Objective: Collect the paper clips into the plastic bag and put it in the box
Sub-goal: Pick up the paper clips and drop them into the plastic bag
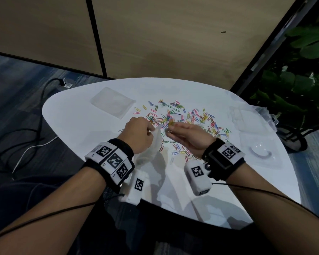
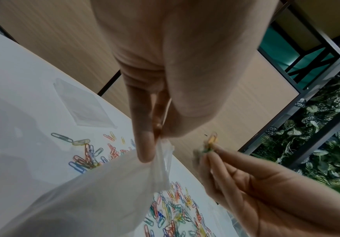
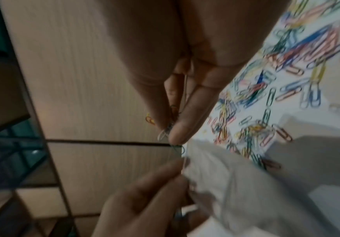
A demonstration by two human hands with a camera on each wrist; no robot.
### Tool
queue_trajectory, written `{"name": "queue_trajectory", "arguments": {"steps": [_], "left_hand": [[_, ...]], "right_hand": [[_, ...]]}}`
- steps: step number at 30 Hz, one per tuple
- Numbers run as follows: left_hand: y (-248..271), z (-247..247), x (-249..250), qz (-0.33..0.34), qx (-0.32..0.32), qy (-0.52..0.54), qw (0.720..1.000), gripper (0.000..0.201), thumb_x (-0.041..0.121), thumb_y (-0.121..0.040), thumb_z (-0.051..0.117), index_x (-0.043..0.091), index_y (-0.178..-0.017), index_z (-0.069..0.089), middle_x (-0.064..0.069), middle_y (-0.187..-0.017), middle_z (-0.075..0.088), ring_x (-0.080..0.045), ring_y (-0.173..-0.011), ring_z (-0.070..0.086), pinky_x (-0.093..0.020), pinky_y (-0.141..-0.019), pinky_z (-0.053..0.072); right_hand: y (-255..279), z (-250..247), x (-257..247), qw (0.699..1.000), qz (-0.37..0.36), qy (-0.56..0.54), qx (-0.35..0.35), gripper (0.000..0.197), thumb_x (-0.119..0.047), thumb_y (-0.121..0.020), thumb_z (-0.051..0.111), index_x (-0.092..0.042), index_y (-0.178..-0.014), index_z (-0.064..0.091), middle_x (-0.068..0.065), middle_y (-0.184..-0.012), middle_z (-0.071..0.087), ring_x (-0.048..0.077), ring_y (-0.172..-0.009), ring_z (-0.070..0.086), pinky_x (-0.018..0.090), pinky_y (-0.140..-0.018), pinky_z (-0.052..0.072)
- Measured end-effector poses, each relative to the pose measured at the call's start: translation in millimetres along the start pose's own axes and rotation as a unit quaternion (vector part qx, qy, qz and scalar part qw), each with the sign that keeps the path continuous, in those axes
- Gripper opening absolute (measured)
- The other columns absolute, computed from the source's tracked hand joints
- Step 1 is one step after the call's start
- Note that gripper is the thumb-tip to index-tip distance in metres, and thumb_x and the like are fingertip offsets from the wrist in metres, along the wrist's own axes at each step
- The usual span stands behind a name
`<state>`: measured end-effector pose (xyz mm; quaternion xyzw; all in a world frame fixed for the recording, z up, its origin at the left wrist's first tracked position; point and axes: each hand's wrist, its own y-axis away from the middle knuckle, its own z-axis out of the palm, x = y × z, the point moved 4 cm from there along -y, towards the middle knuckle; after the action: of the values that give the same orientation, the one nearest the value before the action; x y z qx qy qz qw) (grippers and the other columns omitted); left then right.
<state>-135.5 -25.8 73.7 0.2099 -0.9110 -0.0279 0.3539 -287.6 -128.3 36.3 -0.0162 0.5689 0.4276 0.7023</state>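
Filling stage: left hand [image 1: 139,134] pinches plastic bag [image 1: 151,148] rim; right hand [image 1: 189,136] pinches few paper clips [image 2: 210,144], seemingly just beside mouth. Next: drop clips inside.

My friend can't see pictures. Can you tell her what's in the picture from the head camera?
Over a white table, the left hand pinches a clear plastic bag by its top edge while the right hand holds a few paper clips beside it. Many coloured clips lie scattered on the table.
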Motion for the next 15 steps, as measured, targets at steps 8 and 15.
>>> {"name": "queue_trajectory", "arguments": {"steps": [8, 15], "left_hand": [[0.8, 3.9, -2.6, -0.004, 0.0, 0.029, 1.0, 0.03, 0.007, -0.089, 0.056, 0.012, -0.112, 0.075, -0.012, -0.107, 0.074, -0.029, -0.089, 0.074, -0.04, -0.089, 0.059], [1.8, -7.3, -5.6, -0.008, 0.013, 0.023, 1.0, 0.028, 0.005, -0.087, 0.055, 0.011, -0.102, 0.078, -0.011, -0.088, 0.074, -0.029, -0.09, 0.072, -0.039, -0.089, 0.058]], "right_hand": [[1.9, 30.1, 30.6, 0.962, -0.082, 0.252, 0.071, 0.012, 0.002, -0.083, 0.072, -0.001, -0.095, 0.071, 0.019, -0.077, 0.074, 0.028, -0.069, 0.073, 0.037, -0.075, 0.062], [3.0, 47.7, 17.4, 0.832, -0.181, 0.524, -0.031, 0.028, -0.013, -0.089, 0.065, -0.017, -0.116, 0.071, -0.003, -0.1, 0.076, 0.004, -0.081, 0.073, 0.019, -0.078, 0.056]]}}
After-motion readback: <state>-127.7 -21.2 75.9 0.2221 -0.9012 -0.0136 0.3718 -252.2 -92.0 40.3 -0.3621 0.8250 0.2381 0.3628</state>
